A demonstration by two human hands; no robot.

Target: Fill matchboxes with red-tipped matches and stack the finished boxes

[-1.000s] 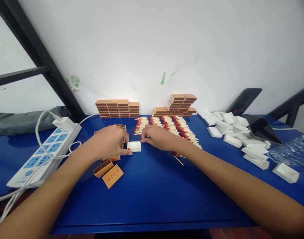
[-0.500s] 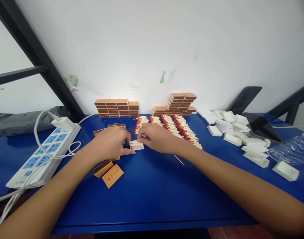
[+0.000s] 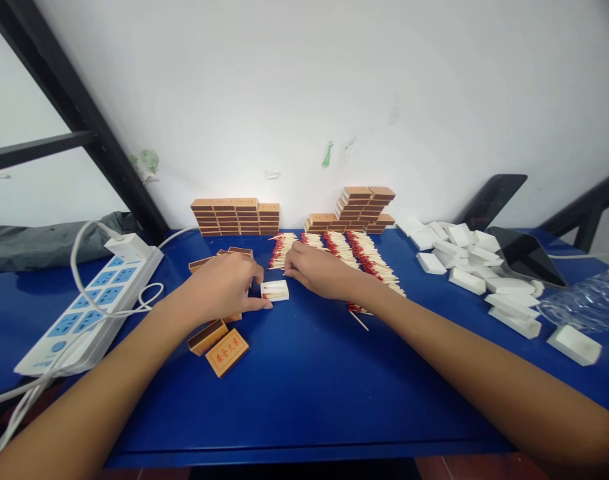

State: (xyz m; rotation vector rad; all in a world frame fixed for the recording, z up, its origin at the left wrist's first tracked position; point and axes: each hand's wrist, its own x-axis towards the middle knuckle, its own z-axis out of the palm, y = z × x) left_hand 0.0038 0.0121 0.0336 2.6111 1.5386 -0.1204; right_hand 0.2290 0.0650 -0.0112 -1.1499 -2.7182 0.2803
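A small white matchbox tray (image 3: 280, 291) with a few red-tipped matches in it lies on the blue table. My left hand (image 3: 225, 283) grips its left end between thumb and fingers. Just right of the tray, my right hand (image 3: 315, 270) has its fingertips pinched together at the near edge of the match piles (image 3: 372, 263); whether a match is in them is hidden. Brown matchbox sleeves (image 3: 227, 353) lie below and behind my left hand, some partly covered by it.
Stacked matchboxes stand along the wall, one stack (image 3: 234, 218) left and another (image 3: 362, 210) right. White trays (image 3: 467, 253) are heaped at the right, near a dark phone-like device (image 3: 527, 257) and a clear plastic bottle (image 3: 584, 300). A power strip (image 3: 92, 300) with cables lies left.
My right hand has drawn back from over the tray, slightly right and away towards the match piles. My left hand keeps its grip on the tray.
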